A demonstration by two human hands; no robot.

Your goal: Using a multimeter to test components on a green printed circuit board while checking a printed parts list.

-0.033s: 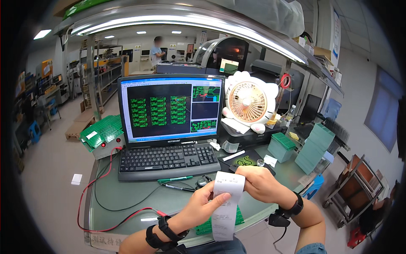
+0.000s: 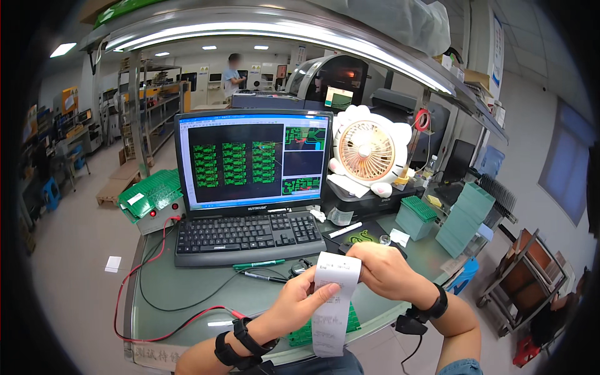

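A long printed paper strip (image 2: 332, 312), like a receipt, hangs down between my hands in front of the bench's near edge. My left hand (image 2: 302, 304) pinches its left side, with the thumb lying across the printed face. At the strip's upper right edge, my right hand (image 2: 386, 270) is closed on the paper, its fingertips partly hidden behind it. Behind the strip lies a green circuit board (image 2: 302, 336), mostly covered by the paper and my left hand. Both wrists wear black straps.
A keyboard (image 2: 247, 236) and monitor (image 2: 250, 159) stand ahead, beside a white fan (image 2: 365, 150). Pens (image 2: 259, 264) and red-black test leads (image 2: 206, 310) lie on the bench. Green boards (image 2: 150, 194) are at left, board stacks (image 2: 465, 215) at right. A person (image 2: 231, 78) stands far back.
The paper strip has shifted slightly left and down, its printed face now at a slightly different angle. Both hands keep their hold, almost unmoved.
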